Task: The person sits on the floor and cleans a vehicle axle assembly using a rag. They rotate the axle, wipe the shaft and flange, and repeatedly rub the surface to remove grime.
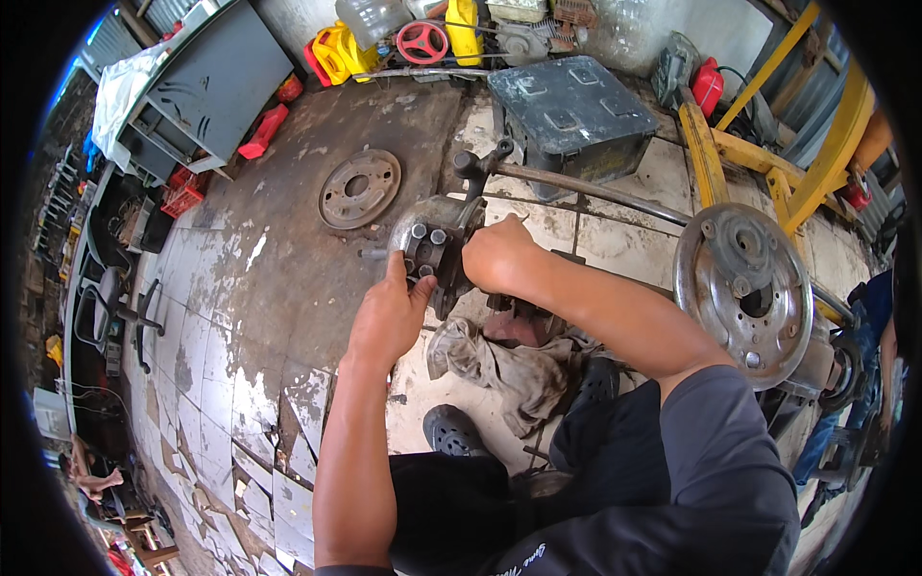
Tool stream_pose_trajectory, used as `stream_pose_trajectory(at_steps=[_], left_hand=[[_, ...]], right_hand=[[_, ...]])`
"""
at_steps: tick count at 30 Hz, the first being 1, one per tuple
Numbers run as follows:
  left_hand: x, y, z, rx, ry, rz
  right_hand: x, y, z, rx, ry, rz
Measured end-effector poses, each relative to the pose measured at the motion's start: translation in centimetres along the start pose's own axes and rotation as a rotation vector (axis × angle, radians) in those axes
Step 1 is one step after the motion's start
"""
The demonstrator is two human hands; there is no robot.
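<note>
A greasy metal steering knuckle (439, 257) with several bolt heads on its round face sits at the end of an axle, just ahead of me. My left hand (384, 312) grips its near left side, index finger and thumb placed around the lower bolts. On the knuckle's right side is my right hand (499, 255), fingers curled closed. A small thin tip shows above that fist; what it holds is hidden. A steel tie rod (595, 195) runs rightward from a joint (471, 165) above the knuckle.
A round backing plate (360, 189) lies on the worn tile floor. Another plate (742, 293) is mounted at the axle's right end. A dirty rag (509, 374) lies below the knuckle. Beyond stand a dark chest (573, 115) and a yellow frame (706, 154). Someone's jeans (858, 384) show at right.
</note>
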State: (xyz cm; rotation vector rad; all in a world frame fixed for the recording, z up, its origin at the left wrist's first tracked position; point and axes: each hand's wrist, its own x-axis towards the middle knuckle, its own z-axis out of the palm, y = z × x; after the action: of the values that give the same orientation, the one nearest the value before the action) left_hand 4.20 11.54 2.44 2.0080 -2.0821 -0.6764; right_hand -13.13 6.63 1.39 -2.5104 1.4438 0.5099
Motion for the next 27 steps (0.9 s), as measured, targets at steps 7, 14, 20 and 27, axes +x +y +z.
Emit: stream_pose_trajectory(at_steps=[7, 14, 20, 27], left_hand=[[0.0, -0.1, 0.1, -0.006, 0.022, 0.028], [0.0, -0.5, -0.1, -0.028, -0.011, 0.021], [0.1, -0.9, 0.5, 0.019, 0.043, 0.033], [-0.3, -0.6, 0.3, 0.004, 0.023, 0.014]], right_hand=[[0.3, 0.0, 0.0, 0.015, -0.013, 0.049], [-0.3, -0.6, 0.0, -0.034, -0.012, -0.054], [-0.4, 0.2, -1.3, 0.041, -0.065, -0.018], [0.9, 6.1, -2.1, 0.202, 0.063, 0.088]])
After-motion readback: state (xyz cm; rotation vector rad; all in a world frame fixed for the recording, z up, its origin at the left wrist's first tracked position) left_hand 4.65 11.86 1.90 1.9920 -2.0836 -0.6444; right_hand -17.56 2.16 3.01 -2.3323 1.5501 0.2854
